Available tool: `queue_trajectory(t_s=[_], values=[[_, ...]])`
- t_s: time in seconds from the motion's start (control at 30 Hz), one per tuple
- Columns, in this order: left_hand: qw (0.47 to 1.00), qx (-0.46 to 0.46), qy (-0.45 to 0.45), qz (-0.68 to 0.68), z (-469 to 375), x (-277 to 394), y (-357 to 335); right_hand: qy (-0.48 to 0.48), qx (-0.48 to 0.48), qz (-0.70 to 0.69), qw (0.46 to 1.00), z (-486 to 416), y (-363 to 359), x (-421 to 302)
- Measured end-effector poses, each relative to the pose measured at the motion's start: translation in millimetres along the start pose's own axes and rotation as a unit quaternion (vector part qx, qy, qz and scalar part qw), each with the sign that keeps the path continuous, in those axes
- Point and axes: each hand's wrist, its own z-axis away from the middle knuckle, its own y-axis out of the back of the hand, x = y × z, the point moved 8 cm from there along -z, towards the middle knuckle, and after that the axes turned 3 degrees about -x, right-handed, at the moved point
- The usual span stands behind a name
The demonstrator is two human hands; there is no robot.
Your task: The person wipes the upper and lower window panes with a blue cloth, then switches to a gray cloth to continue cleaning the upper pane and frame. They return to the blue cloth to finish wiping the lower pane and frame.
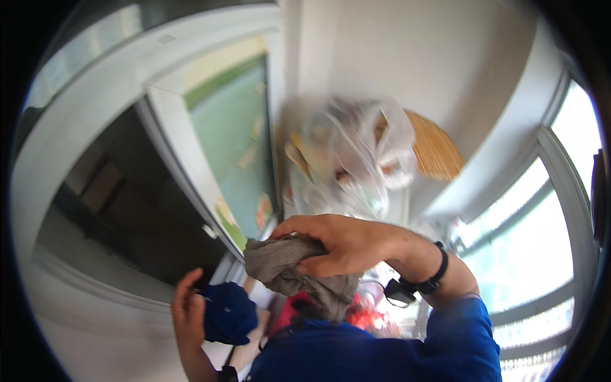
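My right hand (341, 243) grips a crumpled grey-brown cloth (291, 265), whose loose end hangs down in front of my blue shirt. Lower left, my left hand (191, 308) is raised with its fingers partly bent. A bundled dark blue cloth (229, 313) lies right against its palm side; how firmly the fingers hold it is partly hidden. A black band circles my right wrist, and a small black object hangs beside it.
A white-framed sliding glass door (172, 138) stands at the left. Clear plastic bags (363, 153) with mixed contents are piled ahead, next to a slatted wooden or bamboo piece (432, 145). Curved-looking windows (525, 238) line the right. Red items (367, 315) lie below my right arm.
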Motion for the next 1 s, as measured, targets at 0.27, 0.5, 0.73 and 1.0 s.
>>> queue_trajectory(t_s=[0.27, 0.5, 0.73, 1.0], values=[[0.994, -0.070, 0.079, -0.013, -9, -43, -27, -0.331, 0.036, 0.025, 0.943, 148, -31, 188], [0.991, -0.114, 0.076, -0.002, -17, -65, -61, -0.446, 0.436, 0.145, 0.768, 311, 45, 284], [0.991, -0.109, 0.072, -0.027, -12, -50, -62, -0.322, 0.654, 0.099, 0.677, 336, 115, 397], [0.992, -0.076, 0.089, 0.046, 0, -46, -45, -0.472, 0.429, 0.437, 0.634, 281, 113, 420]])
